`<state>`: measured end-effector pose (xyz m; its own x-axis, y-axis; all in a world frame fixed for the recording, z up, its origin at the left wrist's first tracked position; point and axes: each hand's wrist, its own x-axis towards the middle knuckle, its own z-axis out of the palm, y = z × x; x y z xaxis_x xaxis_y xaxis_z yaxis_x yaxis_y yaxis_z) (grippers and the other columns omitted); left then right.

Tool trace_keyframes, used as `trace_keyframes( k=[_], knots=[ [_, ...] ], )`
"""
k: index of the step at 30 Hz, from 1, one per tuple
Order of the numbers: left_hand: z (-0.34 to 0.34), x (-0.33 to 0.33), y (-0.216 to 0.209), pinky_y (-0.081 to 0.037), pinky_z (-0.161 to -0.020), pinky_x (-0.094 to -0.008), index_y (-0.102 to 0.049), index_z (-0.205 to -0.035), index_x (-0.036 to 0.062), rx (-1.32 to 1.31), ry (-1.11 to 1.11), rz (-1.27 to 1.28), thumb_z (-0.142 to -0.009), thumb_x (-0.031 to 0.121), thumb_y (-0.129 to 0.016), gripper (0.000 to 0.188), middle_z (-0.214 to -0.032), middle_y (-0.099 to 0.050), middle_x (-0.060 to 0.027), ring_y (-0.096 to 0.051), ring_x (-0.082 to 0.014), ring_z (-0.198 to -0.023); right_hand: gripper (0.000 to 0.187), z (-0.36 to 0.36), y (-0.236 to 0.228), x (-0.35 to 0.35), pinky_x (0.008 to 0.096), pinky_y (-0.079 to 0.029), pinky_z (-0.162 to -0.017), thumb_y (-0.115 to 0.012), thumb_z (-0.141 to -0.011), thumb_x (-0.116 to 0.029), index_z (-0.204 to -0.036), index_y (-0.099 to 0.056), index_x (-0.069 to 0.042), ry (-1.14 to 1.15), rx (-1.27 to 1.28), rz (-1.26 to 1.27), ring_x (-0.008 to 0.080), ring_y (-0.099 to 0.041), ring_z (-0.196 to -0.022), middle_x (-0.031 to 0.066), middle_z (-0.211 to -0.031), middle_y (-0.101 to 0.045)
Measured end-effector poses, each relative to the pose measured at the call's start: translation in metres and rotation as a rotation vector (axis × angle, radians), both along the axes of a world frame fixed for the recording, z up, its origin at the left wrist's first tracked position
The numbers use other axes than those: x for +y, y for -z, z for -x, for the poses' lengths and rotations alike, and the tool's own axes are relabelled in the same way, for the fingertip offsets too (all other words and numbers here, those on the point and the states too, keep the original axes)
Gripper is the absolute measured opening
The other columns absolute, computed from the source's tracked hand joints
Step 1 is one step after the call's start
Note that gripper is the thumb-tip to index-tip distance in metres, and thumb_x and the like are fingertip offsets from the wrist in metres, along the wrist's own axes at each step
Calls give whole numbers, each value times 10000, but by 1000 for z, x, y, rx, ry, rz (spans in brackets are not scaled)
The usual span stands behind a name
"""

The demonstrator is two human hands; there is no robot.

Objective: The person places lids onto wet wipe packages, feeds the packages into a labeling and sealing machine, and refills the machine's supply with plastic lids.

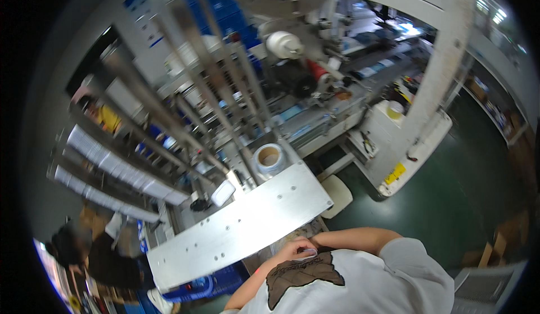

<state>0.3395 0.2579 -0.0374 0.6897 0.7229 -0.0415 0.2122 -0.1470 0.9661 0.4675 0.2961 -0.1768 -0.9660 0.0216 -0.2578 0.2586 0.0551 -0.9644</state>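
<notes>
My two hands meet close in front of my shirt, at the near edge of a long silver metal plate (247,218). The fingers of my left hand (289,251) are bent inward around a small pale item (309,252), too small and blurred to name. My right hand (313,243) comes in from the right against the left one; its fingers are mostly hidden. Beyond the plate stand a roll with a brown cardboard core (260,159) and a small white rounded piece (223,193).
Tall metal guide rails (197,83) rise over the machine, with stacks of white cards (112,165) at left. A blue crate (225,280) lies below the plate. A dark-clothed person (112,260) is at lower left. A white machine post (433,83) and a stool (337,197) stand right.
</notes>
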Motion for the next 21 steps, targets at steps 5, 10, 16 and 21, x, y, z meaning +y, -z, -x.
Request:
trace_keyframes(
  k=[5,10,16,21],
  knots=[
    [32,-16,-35,-445,-724,-244,-632,-925,20,22,-324,169,-848,76,-618,97,-907,-556,-52,-556,-122,-835,264,5,3,1,322,-403,-812,-518,-849,-326,-954,-553,-87,-72,14,16,175,-500,-824,47,-875,-568],
    [61,-41,-57,-429,-712,-218,-608,-937,0,-90,-556,105,-843,28,-607,98,-924,-522,-42,-527,-103,-838,285,11,-16,-2,319,-397,-807,-500,-856,-371,-908,-512,-91,-99,0,-34,160,-481,-843,33,-859,-542],
    [70,-46,-62,-401,-667,-196,-606,-913,8,-135,-701,77,-832,20,-619,83,-914,-506,-20,-493,-71,-802,266,35,-1,-7,287,-375,-789,-445,-867,-366,-857,-482,-103,-310,-91,30,131,-441,-836,-17,-833,-474],
    [69,-47,-60,-389,-632,-193,-606,-911,16,-177,-708,59,-832,22,-621,80,-908,-505,-11,-485,-62,-770,240,34,18,-2,266,-358,-740,-426,-863,-360,-794,-441,-130,-295,-113,27,108,-409,-784,-23,-764,-401]
  ],
)
